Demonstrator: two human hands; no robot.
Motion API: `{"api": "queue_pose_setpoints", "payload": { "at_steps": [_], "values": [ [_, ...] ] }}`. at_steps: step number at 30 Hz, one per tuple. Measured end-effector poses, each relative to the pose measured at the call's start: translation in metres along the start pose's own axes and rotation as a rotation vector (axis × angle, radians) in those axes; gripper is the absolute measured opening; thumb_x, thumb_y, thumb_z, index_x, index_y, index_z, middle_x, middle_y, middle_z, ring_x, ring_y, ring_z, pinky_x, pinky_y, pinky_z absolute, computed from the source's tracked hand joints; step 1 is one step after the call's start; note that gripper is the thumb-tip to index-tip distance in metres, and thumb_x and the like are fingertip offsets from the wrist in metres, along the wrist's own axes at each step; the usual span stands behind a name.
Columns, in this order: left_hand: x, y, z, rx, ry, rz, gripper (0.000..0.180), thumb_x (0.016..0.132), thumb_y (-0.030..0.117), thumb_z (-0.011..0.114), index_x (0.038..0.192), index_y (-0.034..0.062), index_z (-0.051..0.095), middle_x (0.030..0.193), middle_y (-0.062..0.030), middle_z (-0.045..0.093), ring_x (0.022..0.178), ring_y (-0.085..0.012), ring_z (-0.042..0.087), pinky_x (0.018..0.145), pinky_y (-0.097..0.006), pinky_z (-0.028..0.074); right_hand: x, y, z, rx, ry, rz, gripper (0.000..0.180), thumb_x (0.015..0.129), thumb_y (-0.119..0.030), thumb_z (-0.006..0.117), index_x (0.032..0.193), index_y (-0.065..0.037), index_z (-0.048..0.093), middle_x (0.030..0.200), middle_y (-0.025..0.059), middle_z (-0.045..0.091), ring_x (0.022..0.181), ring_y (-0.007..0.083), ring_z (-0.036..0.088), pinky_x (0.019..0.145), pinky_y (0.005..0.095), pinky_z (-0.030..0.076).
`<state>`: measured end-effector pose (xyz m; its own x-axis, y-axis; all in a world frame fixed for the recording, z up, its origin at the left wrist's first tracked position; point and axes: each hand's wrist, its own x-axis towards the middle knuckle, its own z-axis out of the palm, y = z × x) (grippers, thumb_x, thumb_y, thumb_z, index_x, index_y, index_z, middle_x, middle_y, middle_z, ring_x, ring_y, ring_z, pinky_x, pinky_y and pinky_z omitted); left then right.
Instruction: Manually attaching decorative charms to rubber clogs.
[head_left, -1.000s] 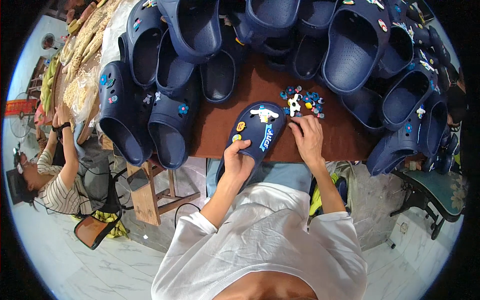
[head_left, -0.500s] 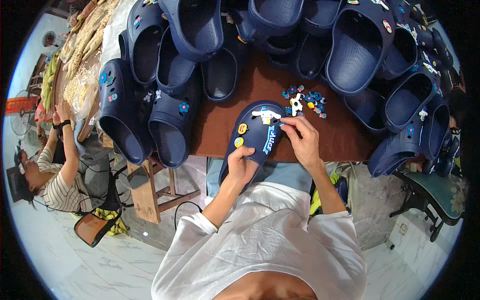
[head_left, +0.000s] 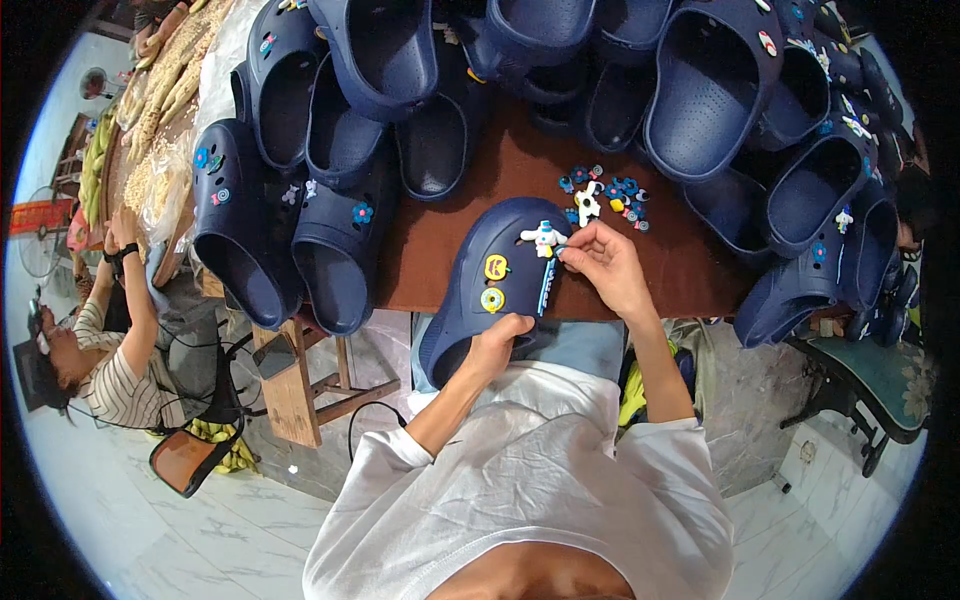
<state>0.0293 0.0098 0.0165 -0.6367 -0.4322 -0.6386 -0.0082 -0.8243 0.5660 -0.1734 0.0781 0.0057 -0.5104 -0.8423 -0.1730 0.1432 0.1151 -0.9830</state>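
Centre frame: navy clog (head_left: 468,265) clamped in our left hand (head_left: 494,347), thumb (head_left: 514,325) on upper. Our right hand (head_left: 613,270) pinches fingertips (head_left: 572,256) together beside white charm (head_left: 542,240); whether piece sits between, we cannot tell. Best we brace clog firmly, press squarely, thumb clear of yellow ring charm (head_left: 492,300).

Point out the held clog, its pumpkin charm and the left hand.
Held clog (head_left: 462,283), head view: its navy upper.
Pumpkin charm (head_left: 496,267), head view: its middle.
Left hand (head_left: 496,346), head view: near the thumb's base.
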Motion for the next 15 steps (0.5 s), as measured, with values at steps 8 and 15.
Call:
{"api": "queue_pose_setpoints", "payload": {
  "at_steps": [8,15],
  "values": [
    [0.008,-0.017,-0.018,0.222,-0.031,0.130,0.020,0.084,0.020,0.066,0.076,0.0023,0.061,0.081,0.0020,0.056,0.076,-0.0118,0.049,0.072,-0.028,0.042,0.000,0.001,-0.001,0.158,-0.011,0.256,0.034,0.091,-0.011,0.073,0.113,-0.004,0.047,0.089,0.0050,0.065,0.077,0.0097,0.064,0.065,0.0249,0.054],
    [0.009,-0.032,-0.038,0.303,-0.153,0.274,0.014,0.083,0.014,0.066,0.079,0.0015,0.063,0.081,0.0026,0.057,0.076,-0.0106,0.050,0.071,-0.028,0.043,-0.002,-0.007,0.000,0.021,-0.035,0.173,0.037,0.093,-0.010,0.069,0.122,-0.004,0.047,0.102,0.0046,0.059,0.083,0.0084,0.061,0.070,0.0229,0.055]
  ]
}}
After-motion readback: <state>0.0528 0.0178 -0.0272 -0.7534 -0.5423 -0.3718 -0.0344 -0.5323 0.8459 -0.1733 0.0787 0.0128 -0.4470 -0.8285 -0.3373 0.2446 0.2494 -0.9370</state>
